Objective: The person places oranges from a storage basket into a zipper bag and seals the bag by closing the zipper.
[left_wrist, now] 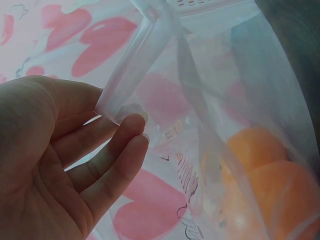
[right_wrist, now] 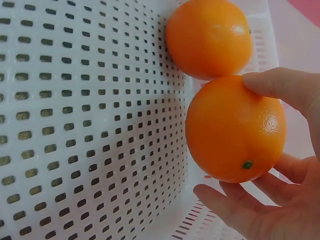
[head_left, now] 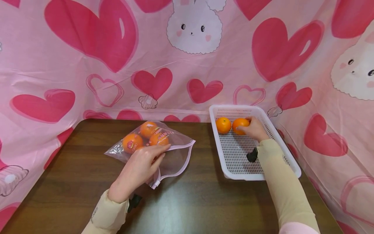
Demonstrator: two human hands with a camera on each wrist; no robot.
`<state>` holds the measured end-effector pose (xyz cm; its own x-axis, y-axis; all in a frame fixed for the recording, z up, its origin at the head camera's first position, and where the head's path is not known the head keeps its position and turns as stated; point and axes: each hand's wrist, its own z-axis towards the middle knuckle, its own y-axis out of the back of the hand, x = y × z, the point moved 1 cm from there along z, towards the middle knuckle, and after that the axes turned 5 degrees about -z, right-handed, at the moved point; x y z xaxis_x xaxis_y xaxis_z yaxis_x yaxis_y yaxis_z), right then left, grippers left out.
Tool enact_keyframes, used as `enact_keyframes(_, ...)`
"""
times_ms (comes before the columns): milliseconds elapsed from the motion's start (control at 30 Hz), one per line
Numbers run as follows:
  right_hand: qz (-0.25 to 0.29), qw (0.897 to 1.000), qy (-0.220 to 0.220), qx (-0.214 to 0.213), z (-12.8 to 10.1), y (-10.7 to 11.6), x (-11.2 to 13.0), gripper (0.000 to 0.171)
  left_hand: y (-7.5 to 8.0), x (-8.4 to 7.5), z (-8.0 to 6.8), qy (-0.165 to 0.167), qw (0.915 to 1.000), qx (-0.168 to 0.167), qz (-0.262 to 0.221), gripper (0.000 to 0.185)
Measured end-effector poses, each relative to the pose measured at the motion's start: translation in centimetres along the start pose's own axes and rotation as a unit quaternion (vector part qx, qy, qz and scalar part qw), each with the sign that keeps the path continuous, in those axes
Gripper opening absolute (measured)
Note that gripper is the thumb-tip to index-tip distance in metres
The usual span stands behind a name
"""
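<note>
Right hand: I'm gripping an orange in the white basket, thumb pressing one side, fingers curling round the other. Its green stem spot is facing the right wrist camera. Can't tell from here whether that orange is resting on the basket floor or hanging just above it. A second orange is sitting just beside it, on the left, toward the basket's far end.

Left hand: I'm pinching the edge of the clear zip bag, which is lying on the brown desk, left of the basket. The bag's mouth is gaping toward the right and toward me, a pale pink strip running along its rim. Three bagged oranges are showing through the printed plastic, bunching toward the far left end.

Basket is standing on the desk's right side. I'm wearing cream sleeves. Pink heart-and-rabbit cloth is hanging behind the desk and along both sides.
</note>
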<state>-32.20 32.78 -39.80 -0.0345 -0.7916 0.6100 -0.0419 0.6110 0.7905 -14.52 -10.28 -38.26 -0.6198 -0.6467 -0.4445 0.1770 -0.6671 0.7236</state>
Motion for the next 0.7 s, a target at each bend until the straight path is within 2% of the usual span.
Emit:
enact_keyframes(367,0.036,0.999,0.015,-0.017,0.1,0.4,-0.1,0.072,0.0,-0.1,0.0,0.002,1.0000,-0.001,0.004,0.036)
enact_keyframes(700,0.040,0.998,0.019,-0.035,-0.6,1.3,1.2,0.070,-0.1,-0.1,-0.1,-0.001,1.0000,-0.003,0.002,0.036)
